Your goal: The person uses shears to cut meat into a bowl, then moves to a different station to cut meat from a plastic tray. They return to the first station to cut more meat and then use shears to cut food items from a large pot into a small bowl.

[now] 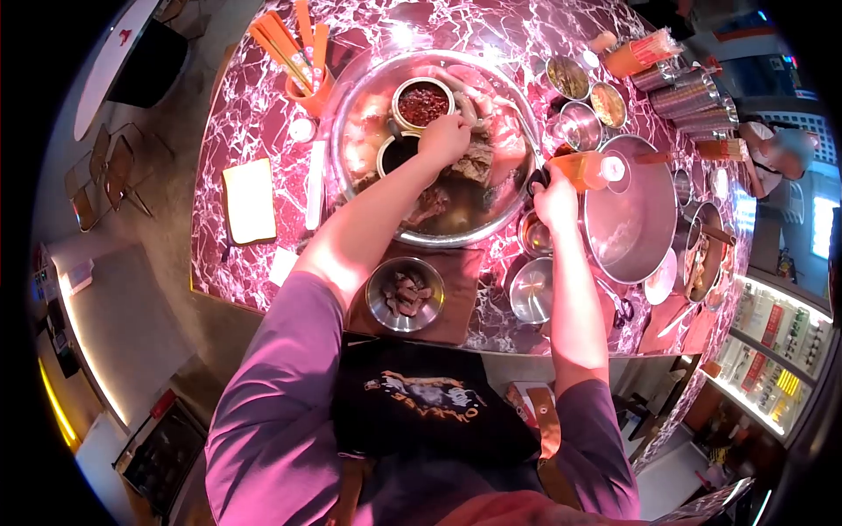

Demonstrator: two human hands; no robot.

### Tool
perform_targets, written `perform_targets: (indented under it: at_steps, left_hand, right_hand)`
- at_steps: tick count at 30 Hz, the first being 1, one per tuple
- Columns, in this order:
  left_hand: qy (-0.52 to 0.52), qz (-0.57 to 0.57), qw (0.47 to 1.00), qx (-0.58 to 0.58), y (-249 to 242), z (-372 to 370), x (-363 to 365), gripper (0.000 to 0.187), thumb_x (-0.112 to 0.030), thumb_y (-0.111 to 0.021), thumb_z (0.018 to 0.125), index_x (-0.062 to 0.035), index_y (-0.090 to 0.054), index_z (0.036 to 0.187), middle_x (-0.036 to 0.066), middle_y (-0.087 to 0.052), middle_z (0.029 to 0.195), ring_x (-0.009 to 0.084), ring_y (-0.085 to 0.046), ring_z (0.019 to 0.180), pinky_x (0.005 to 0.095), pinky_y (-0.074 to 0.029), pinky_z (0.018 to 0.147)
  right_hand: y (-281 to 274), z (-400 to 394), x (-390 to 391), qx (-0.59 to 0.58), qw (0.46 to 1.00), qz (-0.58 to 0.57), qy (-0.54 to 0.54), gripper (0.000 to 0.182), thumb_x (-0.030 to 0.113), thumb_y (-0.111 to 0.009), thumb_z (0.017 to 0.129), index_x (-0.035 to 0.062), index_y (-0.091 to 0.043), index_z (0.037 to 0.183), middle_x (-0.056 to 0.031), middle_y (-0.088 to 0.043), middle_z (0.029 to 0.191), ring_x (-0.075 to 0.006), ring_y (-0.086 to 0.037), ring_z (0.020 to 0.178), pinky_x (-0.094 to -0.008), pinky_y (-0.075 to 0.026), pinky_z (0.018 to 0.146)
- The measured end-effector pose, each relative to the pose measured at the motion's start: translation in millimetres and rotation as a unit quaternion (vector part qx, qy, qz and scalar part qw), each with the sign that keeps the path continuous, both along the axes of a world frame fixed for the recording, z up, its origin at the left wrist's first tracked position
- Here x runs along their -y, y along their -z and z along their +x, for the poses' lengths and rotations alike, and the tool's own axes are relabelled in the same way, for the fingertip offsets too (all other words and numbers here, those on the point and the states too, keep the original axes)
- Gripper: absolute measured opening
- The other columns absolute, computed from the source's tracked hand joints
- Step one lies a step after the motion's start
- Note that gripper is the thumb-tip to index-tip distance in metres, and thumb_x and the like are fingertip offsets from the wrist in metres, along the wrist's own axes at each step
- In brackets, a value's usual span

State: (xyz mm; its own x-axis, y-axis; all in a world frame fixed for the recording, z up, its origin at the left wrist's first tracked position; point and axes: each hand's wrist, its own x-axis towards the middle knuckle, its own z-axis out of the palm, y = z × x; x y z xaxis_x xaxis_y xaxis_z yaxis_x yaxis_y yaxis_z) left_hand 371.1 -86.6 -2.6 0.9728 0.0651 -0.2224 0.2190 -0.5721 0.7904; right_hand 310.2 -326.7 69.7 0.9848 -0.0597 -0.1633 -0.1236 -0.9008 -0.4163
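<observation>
My left hand [445,140] reaches over a large round metal tray [340,167], its fingers closed at the pale and brown meat pieces [476,159]; what they grip is hidden. Beside it stand a bowl of red chili [423,103] and a bowl of dark sauce [399,154], both inside the tray. At the tray's right rim, my right hand [557,202] is closed around the black handle of a tool [527,123] with a long, thin metal part pointing up along the meat. A metal bowl of sliced meat [407,295] sits on a brown cloth in front of me.
Right of the tray are an orange-filled bottle [583,169], a big grey pan [630,250], an empty steel bowl [532,291] and small seasoning bowls [568,77]. Stacked metal cups [697,103] stand farther right. An orange holder [311,95] and a notepad [250,202] are left.
</observation>
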Motion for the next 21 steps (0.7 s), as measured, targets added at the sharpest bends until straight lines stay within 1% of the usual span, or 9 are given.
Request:
perform_targets:
  at_steps: [6,8,12,14,16,17,18,20,21]
  left_hand:
    - [-0.008,-0.007,1.000,0.002,-5.2,2.0,10.5,0.030,-0.028,-0.059,0.089,-0.0059,-0.075,0.102,0.019,-0.072,0.098,0.0354,-0.069,0.093,0.0446,-0.054,0.082]
    - [-0.007,0.004,1.000,0.009,1.7,6.9,15.4,0.030,-0.028,-0.059,0.089,-0.0053,-0.075,0.102,0.019,-0.072,0.097,0.0350,-0.069,0.093,0.0445,-0.054,0.082]
    - [-0.020,-0.062,0.996,0.061,21.7,7.2,25.8,0.029,-0.026,-0.060,0.090,-0.0024,-0.073,0.102,0.019,-0.072,0.093,0.0334,-0.070,0.089,0.0419,-0.054,0.080]
    - [-0.033,-0.096,0.992,0.069,23.3,5.0,26.5,0.029,-0.025,-0.061,0.091,-0.0014,-0.073,0.102,0.019,-0.072,0.092,0.0323,-0.070,0.087,0.0404,-0.054,0.080]
    - [-0.070,-0.212,0.974,0.048,23.5,1.2,22.9,0.028,-0.023,-0.061,0.093,0.0001,-0.072,0.104,0.017,-0.073,0.091,0.0277,-0.070,0.084,0.0368,-0.053,0.078]
    - [-0.061,-0.151,0.982,0.091,9.7,-2.8,19.3,0.028,-0.023,-0.060,0.095,0.0001,-0.072,0.107,0.014,-0.074,0.091,0.0238,-0.070,0.082,0.0348,-0.053,0.076]
    - [-0.059,-0.150,0.983,0.091,-1.4,-5.0,15.9,0.028,-0.023,-0.060,0.095,0.0001,-0.072,0.107,0.014,-0.074,0.091,0.0238,-0.070,0.082,0.0348,-0.053,0.076]
    - [-0.057,-0.168,0.979,0.095,-11.4,-8.2,10.7,0.028,-0.025,-0.059,0.093,-0.0040,-0.073,0.106,0.018,-0.073,0.093,0.0340,-0.070,0.087,0.0406,-0.053,0.079]
    - [-0.055,-0.156,0.980,0.108,-16.1,-9.6,8.2,0.029,-0.025,-0.058,0.094,-0.0029,-0.072,0.106,0.018,-0.073,0.092,0.0335,-0.070,0.087,0.0412,-0.053,0.078]
  right_hand:
    - [4.7,0.6,0.3,-0.006,1.000,0.007,0.012,0.048,0.015,-0.071,0.085,0.0032,-0.061,0.130,-0.0249,-0.069,0.113,-0.0387,-0.066,0.110,-0.0431,-0.050,0.096]
    - [3.3,-2.2,0.4,-0.001,1.000,0.003,-0.002,0.049,0.014,-0.070,0.084,0.0018,-0.060,0.130,-0.0254,-0.067,0.115,-0.0409,-0.063,0.111,-0.0454,-0.048,0.098]
    - [-2.7,-10.0,1.7,0.021,1.000,0.014,-0.015,0.048,0.013,-0.071,0.084,0.0016,-0.060,0.129,-0.0257,-0.067,0.116,-0.0415,-0.063,0.111,-0.0458,-0.048,0.098]
    - [-5.4,-14.3,7.1,0.033,0.998,0.058,-0.006,0.049,0.015,-0.070,0.084,0.0019,-0.059,0.130,-0.0260,-0.066,0.117,-0.0413,-0.063,0.112,-0.0459,-0.048,0.097]
    - [-11.1,-27.4,15.3,0.022,0.996,0.076,0.028,0.053,0.020,-0.071,0.083,0.0026,-0.056,0.130,-0.0248,-0.065,0.119,-0.0404,-0.063,0.112,-0.0460,-0.048,0.097]
    - [-12.3,-32.0,16.6,0.014,0.997,0.072,0.035,0.055,0.022,-0.071,0.082,0.0034,-0.055,0.131,-0.0244,-0.065,0.120,-0.0401,-0.063,0.113,-0.0456,-0.048,0.098]
    - [-13.2,-34.7,17.3,0.006,0.997,0.068,0.041,0.058,0.025,-0.072,0.081,0.0042,-0.054,0.132,-0.0241,-0.064,0.122,-0.0397,-0.062,0.114,-0.0452,-0.048,0.098]
    - [-15.6,-37.6,13.0,-0.002,0.998,0.049,0.040,0.063,0.031,-0.072,0.080,0.0062,-0.052,0.134,-0.0241,-0.063,0.125,-0.0401,-0.061,0.116,-0.0457,-0.048,0.099]
    - [-15.9,-35.6,9.2,-0.024,0.999,0.013,0.041,0.065,0.034,-0.072,0.080,0.0071,-0.051,0.136,-0.0243,-0.062,0.126,-0.0403,-0.061,0.117,-0.0463,-0.047,0.100]
